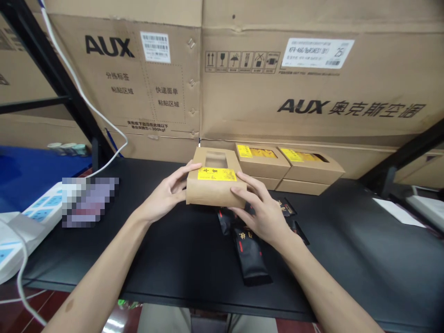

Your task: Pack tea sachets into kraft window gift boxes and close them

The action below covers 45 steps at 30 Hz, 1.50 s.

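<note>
Between my two hands is a brown kraft paper box (215,193) with a yellow label and a window in its top. My left hand (169,192) grips its left side, thumb and fingers against the cardboard. On the right side, my right hand (265,210) holds the box with its fingers on the front corner and edge. Several black sachets (252,254) with gold and red print lie on the black table just below the box, partly covered by my right hand. Through the box's window I see only a plain brownish inside.
Two more kraft boxes (261,167) with yellow labels stand at the back right, each atop a similar box. A white power strip (43,208) and cable are on the left. Large AUX cartons (243,101) form the back wall. Black metal legs (62,78) flank the table (166,268).
</note>
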Motion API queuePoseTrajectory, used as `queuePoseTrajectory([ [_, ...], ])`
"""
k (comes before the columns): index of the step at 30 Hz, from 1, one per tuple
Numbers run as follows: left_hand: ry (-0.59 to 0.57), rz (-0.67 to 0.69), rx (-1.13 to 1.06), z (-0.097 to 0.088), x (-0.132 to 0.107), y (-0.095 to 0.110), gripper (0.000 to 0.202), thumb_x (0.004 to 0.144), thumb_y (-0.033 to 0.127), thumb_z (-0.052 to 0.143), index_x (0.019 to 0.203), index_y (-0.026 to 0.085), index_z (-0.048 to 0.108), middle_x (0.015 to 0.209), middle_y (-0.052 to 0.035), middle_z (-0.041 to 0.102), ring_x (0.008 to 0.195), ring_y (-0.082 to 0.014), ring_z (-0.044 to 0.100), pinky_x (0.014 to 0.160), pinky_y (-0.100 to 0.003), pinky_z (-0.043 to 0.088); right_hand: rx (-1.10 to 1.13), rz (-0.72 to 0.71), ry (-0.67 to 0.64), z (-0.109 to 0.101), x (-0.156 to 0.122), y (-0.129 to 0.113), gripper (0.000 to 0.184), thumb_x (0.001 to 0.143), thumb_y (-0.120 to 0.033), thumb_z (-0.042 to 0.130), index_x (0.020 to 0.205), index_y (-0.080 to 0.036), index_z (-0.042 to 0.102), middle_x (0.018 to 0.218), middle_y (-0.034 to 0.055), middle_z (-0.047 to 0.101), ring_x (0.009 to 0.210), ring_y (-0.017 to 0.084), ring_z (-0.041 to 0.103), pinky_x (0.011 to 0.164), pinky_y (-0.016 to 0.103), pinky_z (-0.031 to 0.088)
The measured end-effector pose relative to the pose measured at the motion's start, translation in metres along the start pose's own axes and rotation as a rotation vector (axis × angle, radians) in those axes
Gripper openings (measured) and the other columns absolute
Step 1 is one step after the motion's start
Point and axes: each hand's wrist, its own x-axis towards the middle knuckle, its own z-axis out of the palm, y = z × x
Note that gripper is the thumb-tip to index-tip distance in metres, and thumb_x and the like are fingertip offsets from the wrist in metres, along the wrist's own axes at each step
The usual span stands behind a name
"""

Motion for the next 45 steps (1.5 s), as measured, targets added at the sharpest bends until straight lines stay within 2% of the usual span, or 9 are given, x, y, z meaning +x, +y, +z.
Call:
queuePoseTrajectory([
  [2, -0.031, -0.019, -0.024, -0.001, 0.0, 0.001, 0.059, 0.085, 0.034, 0.086, 0.141, 0.038, 0.068, 0.165, -0.0058, 0.053, 0.148, -0.0364, 0.054, 0.121, -0.05, 0.047, 0.003, 0.002, 0.042, 0.002, 0.0, 0.0, 0.03, 0.098, -0.023, 0.07, 0.125, -0.027, 0.057, 0.149, 0.017, 0.061, 0.128, 0.028, 0.071, 0.093, 0.044, 0.069],
  [6, -0.057, -0.05, -0.038, -0.005, -0.002, 0.001, 0.062, 0.083, 0.034, 0.087, 0.141, 0.042, 0.068, 0.174, -0.0027, 0.039, 0.152, -0.0382, 0.048, 0.123, -0.05, 0.044, 0.042, 0.007, 0.084, 0.003, 0.0, 0.001, 0.022, 0.097, -0.019, 0.07, 0.113, -0.027, 0.057, 0.149, 0.0154, 0.061, 0.127, 0.026, 0.071, 0.092, 0.043, 0.069],
  [13, -0.119, -0.013, -0.026, -0.009, -0.002, -0.003, 0.067, 0.08, 0.034, 0.089, 0.143, 0.042, 0.066, 0.174, -0.0048, 0.039, 0.151, -0.0386, 0.05, 0.121, -0.048, 0.046, -0.005, 0.024, 0.092, 0.006, -0.003, 0.002, 0.017, 0.098, -0.024, 0.07, 0.109, -0.027, 0.057, 0.147, 0.0138, 0.063, 0.116, 0.022, 0.075, 0.082, 0.035, 0.07],
  [18, -0.124, -0.019, -0.032, -0.007, -0.001, -0.003, 0.066, 0.081, 0.033, 0.088, 0.142, 0.046, 0.066, 0.177, -0.0015, 0.033, 0.151, -0.0359, 0.051, 0.118, -0.041, 0.05, -0.03, 0.037, 0.078, 0.004, -0.002, 0.001, 0.018, 0.096, -0.024, 0.072, 0.107, -0.026, 0.058, 0.144, 0.0151, 0.063, 0.117, 0.026, 0.075, 0.084, 0.04, 0.07],
  [25, -0.126, -0.083, -0.052, -0.001, -0.002, 0.002, 0.074, 0.078, 0.019, 0.091, 0.14, 0.05, 0.064, 0.181, 0.0024, 0.019, 0.144, -0.0315, 0.059, 0.11, -0.036, 0.058, 0.02, 0.051, 0.055, 0.006, -0.001, 0.001, 0.017, 0.096, -0.016, 0.069, 0.105, -0.024, 0.058, 0.141, 0.0162, 0.059, 0.123, 0.027, 0.071, 0.09, 0.043, 0.07],
  [31, -0.129, -0.089, -0.078, 0.0, -0.001, 0.002, 0.078, 0.073, 0.016, 0.093, 0.137, 0.052, 0.065, 0.179, 0.0048, 0.021, 0.146, -0.0335, 0.057, 0.115, -0.043, 0.055, 0.013, 0.105, 0.047, 0.007, -0.001, 0.003, 0.013, 0.096, -0.013, 0.066, 0.102, -0.024, 0.06, 0.14, 0.0134, 0.059, 0.117, 0.025, 0.072, 0.093, 0.043, 0.069],
  [36, -0.109, -0.062, -0.046, 0.0, 0.0, -0.004, 0.074, 0.077, 0.018, 0.091, 0.138, 0.049, 0.064, 0.181, 0.0035, 0.017, 0.148, -0.0336, 0.055, 0.122, -0.05, 0.048, -0.032, 0.093, 0.026, 0.006, -0.002, 0.004, 0.011, 0.096, -0.015, 0.065, 0.101, -0.024, 0.061, 0.139, 0.0131, 0.059, 0.118, 0.025, 0.07, 0.092, 0.043, 0.068],
  [40, -0.118, -0.017, -0.062, 0.002, 0.001, -0.006, 0.068, 0.08, 0.02, 0.089, 0.138, 0.044, 0.064, 0.177, -0.0004, 0.029, 0.149, -0.0346, 0.053, 0.123, -0.052, 0.046, -0.045, 0.081, 0.048, 0.008, -0.002, 0.004, 0.011, 0.097, -0.016, 0.066, 0.102, -0.024, 0.061, 0.137, 0.0128, 0.059, 0.11, 0.022, 0.072, 0.09, 0.041, 0.068],
  [45, -0.111, 0.008, -0.067, 0.005, 0.002, -0.005, 0.065, 0.08, 0.021, 0.088, 0.137, 0.041, 0.064, 0.171, -0.0032, 0.041, 0.148, -0.0337, 0.054, 0.121, -0.049, 0.049, -0.058, 0.079, 0.068, 0.01, -0.003, 0.005, 0.011, 0.097, -0.016, 0.066, 0.101, -0.025, 0.061, 0.137, 0.0125, 0.061, 0.12, 0.025, 0.069, 0.094, 0.044, 0.066],
])
